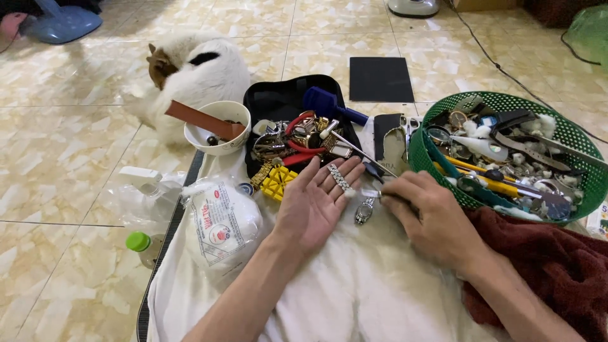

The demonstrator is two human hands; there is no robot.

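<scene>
Two hands: flat-open left hand bears a metal watch band lengthwise along its fingers; right hand pinches a tool.

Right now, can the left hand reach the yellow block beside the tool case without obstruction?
Probably yes. The left hand lies palm up next to the yellow block, and nothing stands between them; a metal band rests on its fingers.

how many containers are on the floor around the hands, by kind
green basket: 1
white bowl: 1
black case: 1
clear bottle with green cap: 1
white bag: 1
total: 5
The left hand holds a watch band.
</scene>
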